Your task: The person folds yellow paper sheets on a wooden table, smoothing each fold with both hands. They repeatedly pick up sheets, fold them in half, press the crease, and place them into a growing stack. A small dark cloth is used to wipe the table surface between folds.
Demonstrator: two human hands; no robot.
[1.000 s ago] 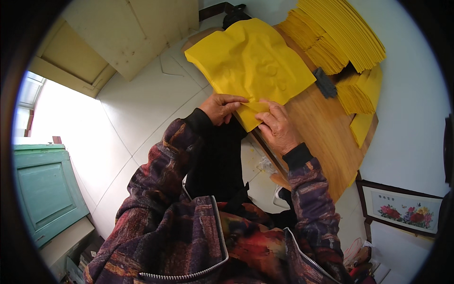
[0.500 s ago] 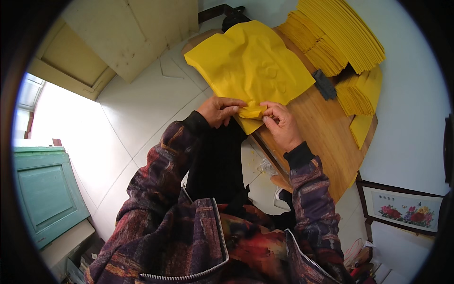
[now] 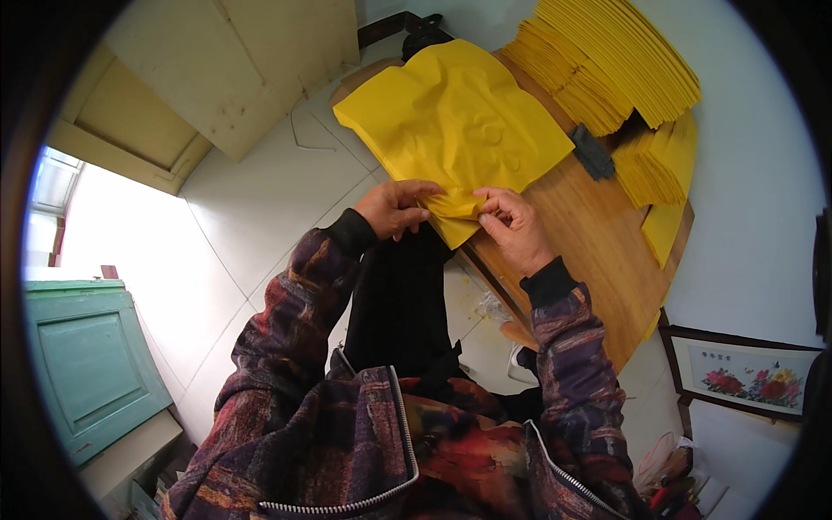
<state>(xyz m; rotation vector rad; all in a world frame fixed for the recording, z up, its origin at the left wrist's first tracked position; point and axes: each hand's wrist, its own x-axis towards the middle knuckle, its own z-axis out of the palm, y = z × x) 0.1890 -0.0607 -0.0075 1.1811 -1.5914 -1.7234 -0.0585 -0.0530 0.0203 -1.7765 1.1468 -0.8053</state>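
Observation:
A large yellow sheet (image 3: 451,121), thin and creased, perhaps fabric or paper, lies over the far left part of the wooden table (image 3: 598,251) and hangs past its edge. Embossed-looking wrinkles show on its right half. My left hand (image 3: 394,208) pinches the sheet's near edge between thumb and fingers. Just to the right, my right hand (image 3: 513,227) grips the same edge with thumb and forefinger. Between the two hands the material is bunched into a small fold, and a loose corner droops below.
Stacks of folded yellow pieces (image 3: 620,61) stand at the back right, with a smaller stack (image 3: 654,169) nearer. A dark grey cloth (image 3: 592,153) lies beside them. A framed flower picture (image 3: 745,373) leans at right; a green cabinet door (image 3: 95,364) stands at left.
The fold between my hands has been worked flatter and looser. My left hand has shifted slightly left, while my right hand has hardly moved. The view has tilted a little.

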